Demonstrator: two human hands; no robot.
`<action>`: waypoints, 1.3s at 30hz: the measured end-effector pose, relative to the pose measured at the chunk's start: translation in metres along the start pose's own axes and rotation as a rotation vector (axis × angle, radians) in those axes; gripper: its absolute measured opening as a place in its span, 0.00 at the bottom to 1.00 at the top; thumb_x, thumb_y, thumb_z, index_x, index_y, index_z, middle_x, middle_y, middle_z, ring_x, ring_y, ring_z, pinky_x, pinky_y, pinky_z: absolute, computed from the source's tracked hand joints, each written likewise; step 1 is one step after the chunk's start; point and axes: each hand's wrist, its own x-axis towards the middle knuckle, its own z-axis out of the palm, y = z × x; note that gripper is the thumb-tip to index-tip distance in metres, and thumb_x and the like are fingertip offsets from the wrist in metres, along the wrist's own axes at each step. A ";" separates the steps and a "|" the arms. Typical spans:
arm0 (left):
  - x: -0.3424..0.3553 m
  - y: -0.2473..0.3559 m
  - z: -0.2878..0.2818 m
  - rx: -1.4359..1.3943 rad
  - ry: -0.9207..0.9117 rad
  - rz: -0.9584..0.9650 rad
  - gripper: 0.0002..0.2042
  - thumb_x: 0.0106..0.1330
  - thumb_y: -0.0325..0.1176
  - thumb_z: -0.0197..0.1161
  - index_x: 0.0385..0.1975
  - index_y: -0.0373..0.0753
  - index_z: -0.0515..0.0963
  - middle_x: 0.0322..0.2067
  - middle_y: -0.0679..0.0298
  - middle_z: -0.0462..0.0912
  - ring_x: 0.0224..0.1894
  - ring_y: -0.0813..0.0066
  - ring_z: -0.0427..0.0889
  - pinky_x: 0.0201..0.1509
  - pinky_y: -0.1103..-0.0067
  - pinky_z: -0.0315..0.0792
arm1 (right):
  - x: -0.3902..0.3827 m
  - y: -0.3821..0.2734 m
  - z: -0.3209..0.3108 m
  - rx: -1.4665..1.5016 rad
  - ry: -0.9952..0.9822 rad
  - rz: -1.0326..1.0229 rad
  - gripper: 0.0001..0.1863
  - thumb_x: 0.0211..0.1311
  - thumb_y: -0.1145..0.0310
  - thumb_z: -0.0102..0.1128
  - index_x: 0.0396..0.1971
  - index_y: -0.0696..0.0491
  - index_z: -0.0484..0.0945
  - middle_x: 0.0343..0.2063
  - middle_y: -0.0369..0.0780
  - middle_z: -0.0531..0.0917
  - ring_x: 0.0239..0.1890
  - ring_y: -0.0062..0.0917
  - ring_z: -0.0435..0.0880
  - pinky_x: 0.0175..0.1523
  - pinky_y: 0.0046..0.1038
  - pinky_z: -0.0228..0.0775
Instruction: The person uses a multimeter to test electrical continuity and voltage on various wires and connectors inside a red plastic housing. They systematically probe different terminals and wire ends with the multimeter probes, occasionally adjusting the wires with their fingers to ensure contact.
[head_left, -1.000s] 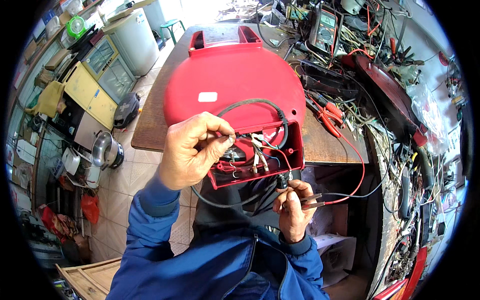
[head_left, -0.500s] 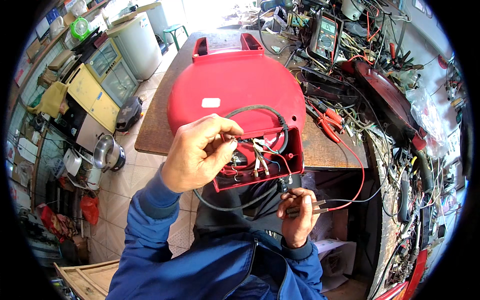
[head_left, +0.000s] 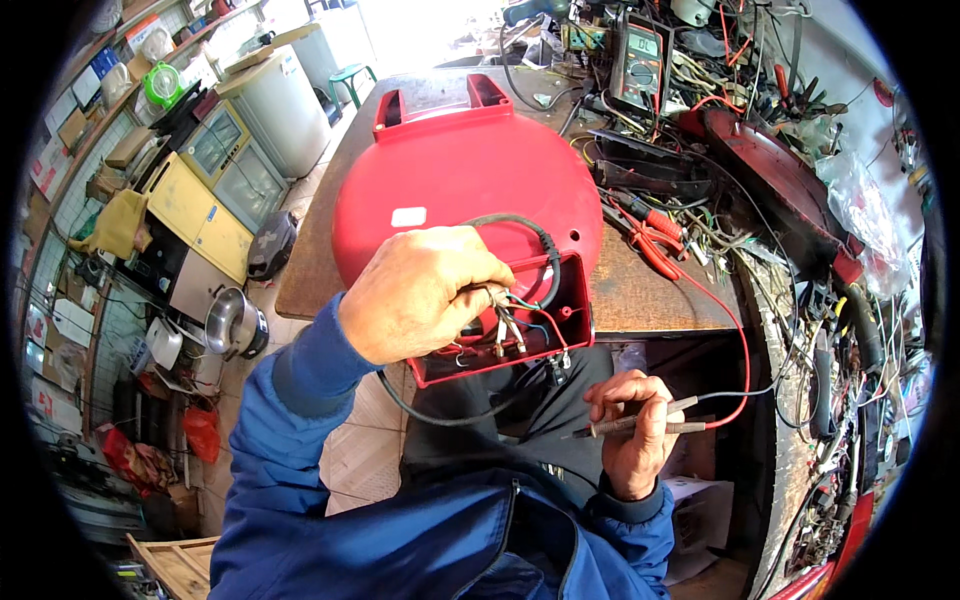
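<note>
A round red appliance housing [head_left: 470,180] rests on the wooden table, its box-shaped wiring compartment [head_left: 577,318] open toward me over the table's near edge. My left hand [head_left: 420,295] reaches over the compartment, thumb and fingers pinched on a bundle of wires [head_left: 508,325] with crimped ends. What exactly lies between the fingertips is partly hidden. Lower right, away from the housing, my right hand [head_left: 637,435] is closed around two test probes [head_left: 685,427] side by side, with one red and one black lead. A black cable [head_left: 440,417] loops below the compartment.
A multimeter [head_left: 637,65] stands at the back right among tangled wires. Red-handled pliers [head_left: 655,255] lie on the table beside the housing. A dark red shell [head_left: 770,190] and a clear plastic bag [head_left: 862,215] crowd the right side. A metal pot [head_left: 232,322] stands on the left.
My left hand has moved right and now pinches the wire bundle. My right hand, with the probes, has shifted right and slightly down, farther from the compartment.
</note>
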 end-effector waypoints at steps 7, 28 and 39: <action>0.000 0.009 -0.003 -0.169 -0.080 -0.197 0.08 0.61 0.22 0.65 0.40 0.32 0.82 0.32 0.55 0.83 0.32 0.63 0.84 0.38 0.72 0.77 | 0.023 -0.010 -0.001 0.084 -0.079 -0.001 0.25 0.73 0.49 0.56 0.33 0.60 0.75 0.19 0.41 0.73 0.19 0.26 0.72 0.24 0.29 0.70; -0.001 0.002 -0.005 -0.614 -0.174 -0.478 0.15 0.61 0.16 0.67 0.47 0.33 0.80 0.39 0.64 0.86 0.39 0.88 0.81 0.40 0.89 0.72 | 0.097 -0.037 0.015 0.152 -0.151 0.313 0.10 0.71 0.70 0.59 0.40 0.62 0.74 0.31 0.45 0.86 0.24 0.21 0.84 0.28 0.19 0.74; -0.007 -0.005 0.002 -0.752 -0.083 -0.494 0.15 0.61 0.12 0.64 0.48 0.31 0.78 0.39 0.61 0.85 0.41 0.82 0.84 0.41 0.87 0.77 | 0.119 -0.033 0.017 0.110 -0.231 0.479 0.10 0.63 0.75 0.69 0.39 0.64 0.81 0.27 0.42 0.87 0.18 0.16 0.79 0.22 0.17 0.70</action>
